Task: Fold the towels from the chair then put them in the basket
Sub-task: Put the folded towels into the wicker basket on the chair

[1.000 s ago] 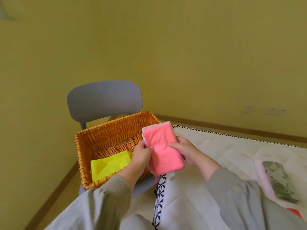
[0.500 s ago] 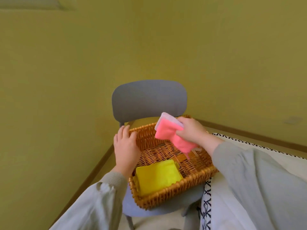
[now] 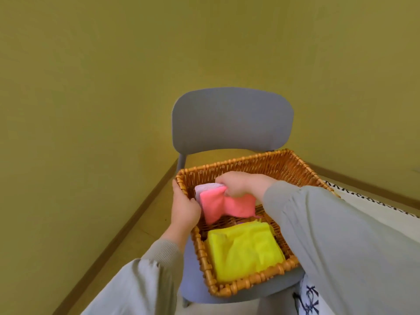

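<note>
Both hands reach forward out of grey sleeves (image 3: pixel 145 283) over a wicker basket (image 3: pixel 241 284) that sits on the seat of a grey chair (image 3: pixel 231 119). Nearest, at the lower right edge, a bit of white cloth (image 3: pixel 309 296) with a black pattern shows beside the seat. In the near half of the basket lies a yellow towel (image 3: pixel 245 248), folded flat. Just beyond it the left hand (image 3: pixel 185 209) grips the basket's left rim, fingers curled over the outside and thumb toward the inside. Level with it and further in, the right hand (image 3: pixel 238 184) closes on a folded pink towel (image 3: pixel 223 204) from above — the towel is inside the basket, its lower end hanging just above the weave, close to the left thumb and just behind the yellow one. Beyond stand the far rim, the chair's backrest and an olive wall (image 3: pixel 113 87).
</note>
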{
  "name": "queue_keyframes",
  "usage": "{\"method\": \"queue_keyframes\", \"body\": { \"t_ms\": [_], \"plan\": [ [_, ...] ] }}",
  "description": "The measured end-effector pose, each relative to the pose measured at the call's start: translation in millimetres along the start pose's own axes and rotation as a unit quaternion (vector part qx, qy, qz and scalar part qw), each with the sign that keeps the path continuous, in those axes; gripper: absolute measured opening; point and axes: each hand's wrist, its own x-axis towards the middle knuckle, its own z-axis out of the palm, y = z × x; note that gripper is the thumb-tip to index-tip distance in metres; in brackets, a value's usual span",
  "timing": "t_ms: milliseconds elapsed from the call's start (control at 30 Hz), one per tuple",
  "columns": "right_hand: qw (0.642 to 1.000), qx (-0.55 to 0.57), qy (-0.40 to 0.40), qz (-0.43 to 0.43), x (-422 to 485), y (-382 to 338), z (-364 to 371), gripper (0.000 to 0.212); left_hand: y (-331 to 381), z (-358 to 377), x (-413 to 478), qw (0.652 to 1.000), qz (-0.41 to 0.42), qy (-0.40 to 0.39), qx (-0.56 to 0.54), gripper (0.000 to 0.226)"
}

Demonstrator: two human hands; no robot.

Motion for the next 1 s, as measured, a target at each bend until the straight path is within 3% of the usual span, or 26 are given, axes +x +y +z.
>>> {"method": "queue_keyframes", "body": {
  "t_ms": [233, 300, 367, 467, 533, 600, 733, 1000],
  "plan": [
    [0.975, -0.013, -0.220, 0.006, 40.9, -3.0, -8.7, 0.032, -4.7, 7.2, 7.7, 1.000, 0.019, 0.010, 0.018, 0.074],
    [0.972, 0.003, -0.236, 0.015, 45.6, -2.1, -4.6, 0.035, -5.0, 8.9, 8.8, 0.999, 0.021, 0.017, 0.030, 0.075],
    [0.982, 0.020, -0.184, 0.031, 50.5, -1.8, 8.4, 0.034, -5.1, 11.0, 10.9, 0.999, 0.017, 0.019, 0.039, 0.076],
    [0.999, -0.045, -0.022, 0.015, 50.2, -2.3, 35.4, 0.025, -3.6, 12.2, 12.4, 0.999, 0.012, 0.020, 0.040, 0.076],
    [0.988, -0.103, 0.107, -0.030, 44.8, 1.2, 52.5, 0.017, -2.9, 12.6, 11.6, 0.999, 0.012, 0.023, 0.040, 0.076],
    [0.976, -0.080, 0.195, -0.061, 37.8, 7.0, 66.7, 0.021, -1.6, 12.5, 10.5, 0.999, 0.011, 0.024, 0.044, 0.076],
    [0.993, 0.030, 0.113, -0.017, 28.8, 6.3, 79.8, 0.043, 1.4, 12.7, 9.8, 0.999, 0.007, 0.024, 0.043, 0.079],
    [0.997, 0.003, 0.041, -0.059, 32.4, -17.2, 81.7, 0.047, 3.1, 13.5, 9.4, 0.998, 0.009, 0.030, 0.046, 0.079]
  ]
}}
